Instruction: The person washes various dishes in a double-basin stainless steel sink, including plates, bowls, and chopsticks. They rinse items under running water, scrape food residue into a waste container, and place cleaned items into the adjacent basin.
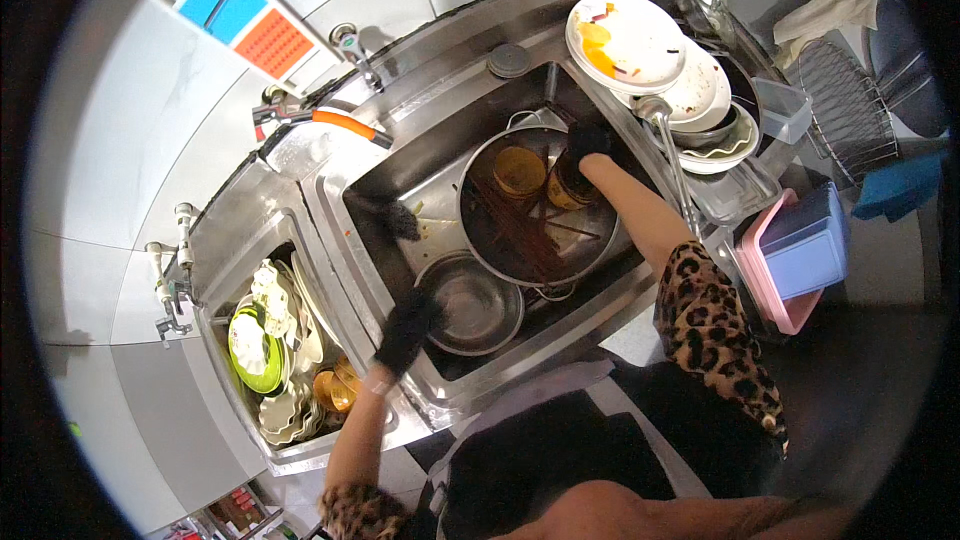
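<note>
A large two-handled metal pot [600, 229] sits in the sink basin [375, 240], with brown chopsticks [517, 229] and two amber cups in it. My right hand [586, 142], in a black glove, reaches into the pot and grips the right-hand amber cup [570, 193], covering part of it. The other amber cup [520, 171] stands to its left. In front of the pot rests a round metal pan [472, 304]. My left hand [409, 331], also gloved in black, holds that pan by its left rim; the fingertips are hard to make out.
White plates with food scraps [637, 45] are stacked right of the basin beside a ladle [660, 120]. Pink and blue plastic tubs [795, 262] stand farther right. The left basin holds green and white dishes [255, 349] and amber bowls [336, 386]. An orange-handled sprayer [341, 120] lies behind.
</note>
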`<state>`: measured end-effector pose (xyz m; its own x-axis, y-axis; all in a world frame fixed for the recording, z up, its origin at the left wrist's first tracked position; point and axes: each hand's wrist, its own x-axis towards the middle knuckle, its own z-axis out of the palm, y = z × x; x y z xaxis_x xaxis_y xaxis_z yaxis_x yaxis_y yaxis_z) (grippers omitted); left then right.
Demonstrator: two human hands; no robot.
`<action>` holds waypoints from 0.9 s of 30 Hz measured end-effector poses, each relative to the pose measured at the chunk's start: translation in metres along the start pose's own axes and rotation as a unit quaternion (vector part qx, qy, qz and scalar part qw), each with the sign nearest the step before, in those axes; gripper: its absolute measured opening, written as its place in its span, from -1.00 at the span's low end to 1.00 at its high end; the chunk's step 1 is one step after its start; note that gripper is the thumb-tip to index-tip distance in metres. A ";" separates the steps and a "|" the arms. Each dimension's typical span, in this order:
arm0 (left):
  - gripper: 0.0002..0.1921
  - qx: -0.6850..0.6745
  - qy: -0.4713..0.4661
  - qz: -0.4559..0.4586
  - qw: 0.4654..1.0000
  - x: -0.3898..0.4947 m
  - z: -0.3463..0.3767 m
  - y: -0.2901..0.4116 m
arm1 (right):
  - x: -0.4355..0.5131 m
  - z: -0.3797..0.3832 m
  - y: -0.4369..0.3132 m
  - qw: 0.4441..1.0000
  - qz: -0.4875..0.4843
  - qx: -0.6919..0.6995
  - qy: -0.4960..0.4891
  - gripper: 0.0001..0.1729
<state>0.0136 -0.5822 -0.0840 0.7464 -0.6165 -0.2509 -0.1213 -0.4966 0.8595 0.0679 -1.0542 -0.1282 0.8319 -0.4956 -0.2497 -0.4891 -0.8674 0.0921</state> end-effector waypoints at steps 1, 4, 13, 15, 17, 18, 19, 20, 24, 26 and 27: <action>-0.56 -0.201 -0.055 -0.030 0.978 0.035 0.034 0.011 | 0.008 0.008 -0.002 1.000 0.000 0.005 0.004 -0.63; -0.54 0.087 -0.017 -0.087 0.992 0.143 0.120 0.004 | 0.024 0.022 -0.003 1.000 0.003 0.011 0.016 -0.63; -0.45 0.062 0.118 -0.233 0.963 0.239 0.252 -0.043 | 0.037 0.037 0.000 0.999 -0.009 0.036 0.039 -0.64; -0.42 0.046 0.147 -0.238 0.959 0.242 0.265 -0.047 | 0.037 0.041 0.000 0.998 -0.010 0.037 0.044 -0.64; -0.40 0.030 0.168 -0.236 0.957 0.245 0.273 -0.053 | 0.036 0.045 0.000 0.998 -0.012 0.039 0.050 -0.64; -0.39 0.024 0.180 -0.231 0.956 0.247 0.274 -0.056 | 0.037 0.046 0.001 0.998 -0.016 0.039 0.054 -0.64; -0.37 0.019 0.187 -0.228 0.955 0.246 0.274 -0.061 | 0.038 0.048 0.002 0.997 -0.020 0.041 0.057 -0.64; -0.36 0.018 0.193 -0.219 0.956 0.244 0.274 -0.066 | 0.037 0.050 0.004 0.997 -0.024 0.042 0.061 -0.64; -0.31 0.034 0.201 -0.144 0.968 0.244 0.270 -0.087 | 0.039 0.040 0.024 0.994 -0.048 0.059 0.081 -0.64; -0.28 0.098 0.201 -0.083 0.971 0.251 0.261 -0.096 | 0.032 0.023 0.034 0.992 -0.092 0.073 0.041 -0.64; -0.27 0.171 0.204 -0.054 0.962 0.251 0.252 -0.102 | 0.020 0.003 0.037 0.987 -0.140 0.072 -0.018 -0.63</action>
<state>0.0480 -0.8406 -0.3467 0.9532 -0.2932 -0.0739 -0.1853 -0.7598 0.6232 0.0657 -1.0957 -0.1325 0.9314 -0.2332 -0.2796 -0.2757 -0.9533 -0.1230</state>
